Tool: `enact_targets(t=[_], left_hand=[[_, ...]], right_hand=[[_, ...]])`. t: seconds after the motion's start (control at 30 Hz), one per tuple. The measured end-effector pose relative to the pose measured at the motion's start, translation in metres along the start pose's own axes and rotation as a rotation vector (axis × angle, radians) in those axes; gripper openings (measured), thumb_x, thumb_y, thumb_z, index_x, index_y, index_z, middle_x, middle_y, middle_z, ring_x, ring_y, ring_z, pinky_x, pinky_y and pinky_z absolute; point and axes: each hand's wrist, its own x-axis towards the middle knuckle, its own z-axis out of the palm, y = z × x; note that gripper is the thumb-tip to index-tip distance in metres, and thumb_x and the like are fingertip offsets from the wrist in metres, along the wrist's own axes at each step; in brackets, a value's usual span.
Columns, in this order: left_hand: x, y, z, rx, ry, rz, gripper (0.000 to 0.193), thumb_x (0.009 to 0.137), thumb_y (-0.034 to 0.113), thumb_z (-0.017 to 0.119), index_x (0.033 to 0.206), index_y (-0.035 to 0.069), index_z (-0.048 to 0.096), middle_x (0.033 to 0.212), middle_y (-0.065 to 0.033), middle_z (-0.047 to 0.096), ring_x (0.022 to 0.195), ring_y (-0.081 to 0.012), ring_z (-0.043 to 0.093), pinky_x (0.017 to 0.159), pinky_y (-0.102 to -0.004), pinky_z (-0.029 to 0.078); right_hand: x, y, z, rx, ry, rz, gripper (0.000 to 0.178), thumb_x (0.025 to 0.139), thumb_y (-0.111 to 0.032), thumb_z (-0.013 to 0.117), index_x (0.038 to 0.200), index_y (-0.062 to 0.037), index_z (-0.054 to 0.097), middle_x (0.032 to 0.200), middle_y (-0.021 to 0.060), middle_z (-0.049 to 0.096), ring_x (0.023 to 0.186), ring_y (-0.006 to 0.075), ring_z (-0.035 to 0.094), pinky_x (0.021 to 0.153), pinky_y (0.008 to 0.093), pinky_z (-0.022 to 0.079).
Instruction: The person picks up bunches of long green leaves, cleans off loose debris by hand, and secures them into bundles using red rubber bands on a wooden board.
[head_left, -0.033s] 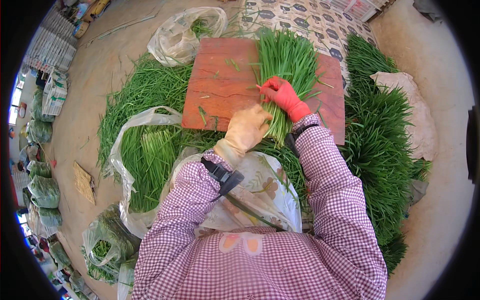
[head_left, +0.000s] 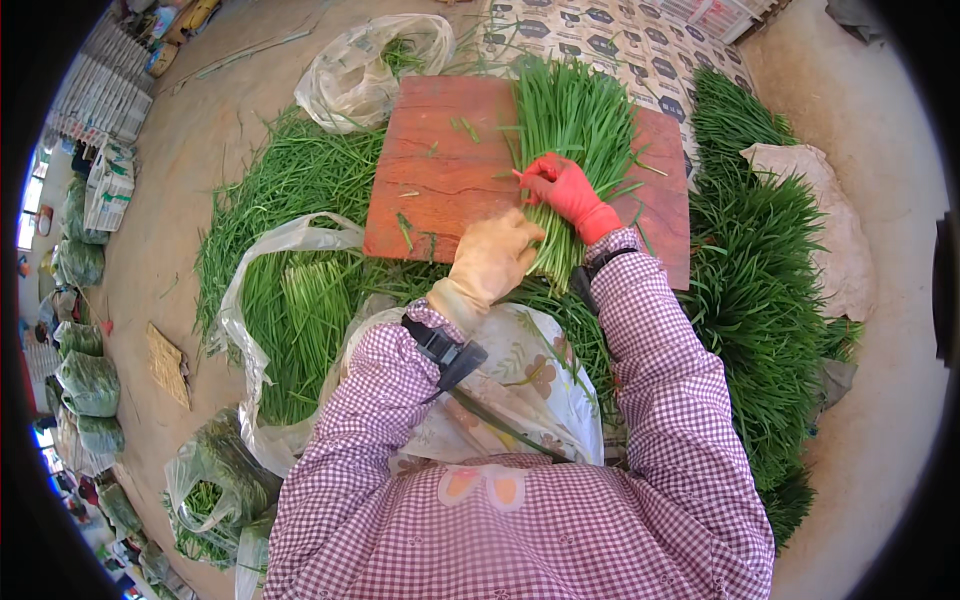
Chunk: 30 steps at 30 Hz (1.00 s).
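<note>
Greens [head_left: 290, 175] and a bag [head_left: 340, 80] border the board [head_left: 450, 190]. My right hand [head_left: 567, 195] pinches together atop its bunch [head_left: 580, 110]; my left hand's [head_left: 492, 255] fingers, I can't tell. Nothing's moved since earlier.

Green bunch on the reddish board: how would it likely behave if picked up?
The green bunch would probably droop at its leafy end, where blades look long and thin. Its pale stems look straighter, so likely stiffer. It might splay, being many slender strands.

1. Head-mounted, as left unit of a fisheye pair.
2. Faces downward, over the gingham top [head_left: 520, 535], toward the red board [head_left: 450, 150].
3. Set near both; takes in surrounding floor [head_left: 165, 280], bending straight edges toward the rim.
</note>
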Motion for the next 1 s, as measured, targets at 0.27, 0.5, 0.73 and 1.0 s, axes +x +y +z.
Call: enact_targets(t=[0.27, 0.5, 0.73, 1.0], left_hand=[[0.001, 0.002, 0.015, 0.197, -0.056, 0.007, 0.013, 0.085, 0.023, 0.063, 0.095, 0.016, 0.065, 0.095, -0.006, 0.061, 0.084, -0.0294, 0.063, 0.072, -0.0426, 0.05], [0.008, 0.006, 0.01, 0.157, -0.253, -0.262, 0.013, 0.088, 0.021, 0.057, 0.093, 0.01, 0.062, 0.09, -0.0123, 0.063, 0.09, -0.0313, 0.063, 0.077, -0.0446, 0.049], [-0.036, -0.029, -0.045, -0.349, -0.369, -0.16, 0.024, 0.088, 0.025, 0.059, 0.1, 0.005, 0.062, 0.093, -0.0158, 0.064, 0.088, -0.0342, 0.061, 0.078, -0.0425, 0.048], [-0.068, -0.104, -0.116, 0.594, -0.748, -0.586, 0.023, 0.088, 0.02, 0.055, 0.104, 0.007, 0.065, 0.106, -0.0191, 0.066, 0.099, -0.0336, 0.064, 0.087, -0.0431, 0.051]], right_hand=[[0.0, -0.002, 0.002, 0.022, -0.006, 0.009, 0.014, 0.085, -0.012, 0.068, 0.088, 0.0, 0.062, 0.075, 0.0046, 0.064, 0.063, 0.0117, 0.06, 0.06, 0.0261, 0.049], [0.001, 0.001, 0.001, -0.026, -0.003, -0.006, 0.015, 0.086, -0.013, 0.065, 0.087, 0.0016, 0.065, 0.08, 0.008, 0.059, 0.063, 0.0161, 0.065, 0.058, 0.0293, 0.052], [0.0, -0.003, 0.003, -0.006, 0.013, 0.009, 0.013, 0.086, -0.011, 0.064, 0.086, 0.0017, 0.063, 0.075, 0.0076, 0.063, 0.061, 0.0147, 0.062, 0.056, 0.0295, 0.052], [-0.001, -0.001, 0.0, 0.011, 0.024, 0.015, 0.012, 0.086, -0.01, 0.064, 0.088, 0.0016, 0.062, 0.074, 0.007, 0.064, 0.061, 0.014, 0.062, 0.057, 0.0281, 0.051]])
